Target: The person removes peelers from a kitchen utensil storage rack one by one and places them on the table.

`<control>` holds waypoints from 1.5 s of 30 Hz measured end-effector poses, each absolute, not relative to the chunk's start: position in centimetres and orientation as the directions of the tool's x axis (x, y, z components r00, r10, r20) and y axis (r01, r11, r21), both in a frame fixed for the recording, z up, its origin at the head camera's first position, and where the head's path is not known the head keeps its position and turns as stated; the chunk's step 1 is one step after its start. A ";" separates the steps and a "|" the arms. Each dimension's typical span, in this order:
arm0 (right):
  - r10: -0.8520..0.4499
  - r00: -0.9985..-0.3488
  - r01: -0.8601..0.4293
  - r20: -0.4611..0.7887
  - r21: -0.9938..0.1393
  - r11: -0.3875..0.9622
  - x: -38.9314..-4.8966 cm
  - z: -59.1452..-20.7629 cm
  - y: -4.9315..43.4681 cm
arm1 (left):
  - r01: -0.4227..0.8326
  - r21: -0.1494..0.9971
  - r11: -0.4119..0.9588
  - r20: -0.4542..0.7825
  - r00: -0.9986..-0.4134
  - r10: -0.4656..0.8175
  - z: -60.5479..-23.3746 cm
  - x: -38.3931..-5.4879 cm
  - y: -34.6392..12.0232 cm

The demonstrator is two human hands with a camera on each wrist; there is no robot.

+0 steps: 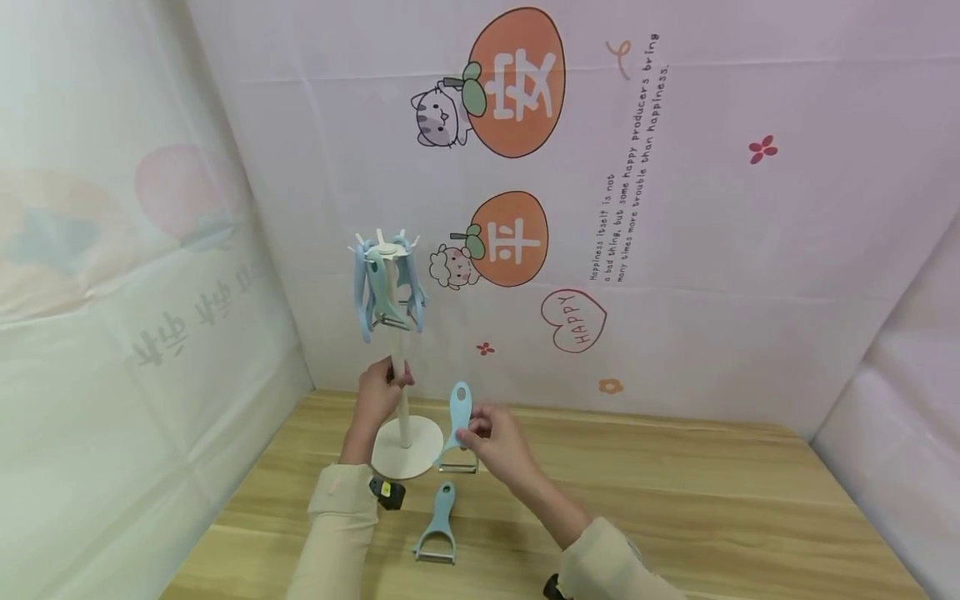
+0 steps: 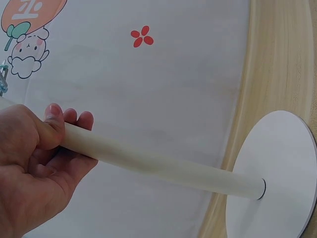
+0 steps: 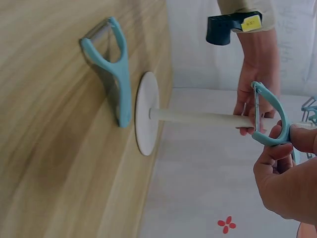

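Note:
A white stand [image 1: 406, 432] with a round base and a hooked top stands toward the back left of the table. My left hand [image 1: 381, 388] grips its pole [image 2: 148, 156] with fingers curled round it. Several blue and green peelers [image 1: 384, 292] hang from the hooks. In my right hand [image 1: 501, 442] a light-blue peeler [image 1: 461, 407] is pinched, handle up and blade down, just right of the pole. Seen from the right wrist, that peeler's blade [image 3: 256, 110] overlaps my left hand in view. Another blue peeler [image 1: 442, 512] lies on the table in front of the base.
The wooden table [image 1: 675, 492] meets a white printed cloth [image 1: 712, 250] that hangs behind it. More cloth [image 1: 112, 375] hangs at the left side. A black wrist camera [image 1: 387, 492] sits on the left sleeve.

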State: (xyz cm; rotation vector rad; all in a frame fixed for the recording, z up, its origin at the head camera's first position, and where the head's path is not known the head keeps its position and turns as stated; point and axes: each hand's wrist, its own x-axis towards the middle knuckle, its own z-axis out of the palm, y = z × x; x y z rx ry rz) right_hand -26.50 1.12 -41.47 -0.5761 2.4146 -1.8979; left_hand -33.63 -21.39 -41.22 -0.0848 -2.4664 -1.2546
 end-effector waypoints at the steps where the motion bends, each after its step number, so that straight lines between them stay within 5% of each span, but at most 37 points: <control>1: -0.298 -0.932 -0.268 0.204 -0.944 0.193 -26.4 -41.8 1.2 | 0.217 0.767 0.603 0.352 -0.929 -0.113 -41.2 -33.6 -21.4; 22: -0.313 -0.948 -0.121 0.055 -0.973 0.196 -23.5 -47.9 3.1 | 0.207 0.766 0.608 0.344 -0.932 -0.116 -41.2 -33.8 -21.3; 45: -0.339 -0.927 0.031 -0.164 -0.930 0.366 -22.7 -51.1 4.0 | 0.200 0.764 0.613 0.331 -0.938 -0.107 -41.1 -33.8 -21.5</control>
